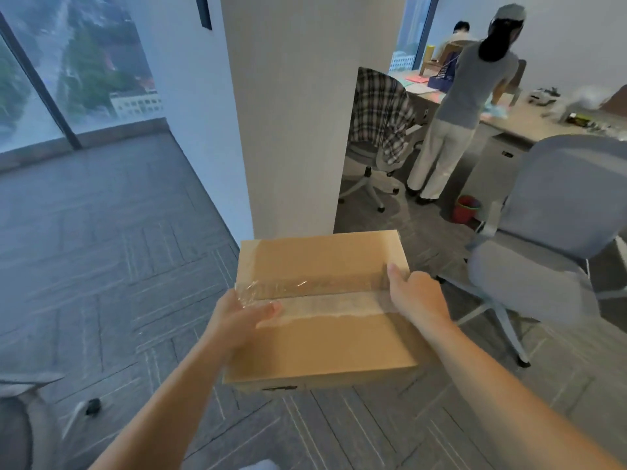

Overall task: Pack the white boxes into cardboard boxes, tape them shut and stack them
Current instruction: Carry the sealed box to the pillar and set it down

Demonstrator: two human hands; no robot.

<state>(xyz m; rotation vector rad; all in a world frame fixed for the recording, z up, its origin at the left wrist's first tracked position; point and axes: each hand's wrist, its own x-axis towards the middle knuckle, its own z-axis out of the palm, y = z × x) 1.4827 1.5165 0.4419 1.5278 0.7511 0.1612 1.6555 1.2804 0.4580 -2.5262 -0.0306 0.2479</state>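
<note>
Over grey patterned carpet [101, 266], a flat cardboard box [322, 344] sealed with glossy tape [325, 305] is gripped by the left hand [237, 320] and right hand [417, 296].

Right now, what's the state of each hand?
Left hand: holds the cardboard box at its left edge, thumb on top.
Right hand: grips its right edge.
</note>
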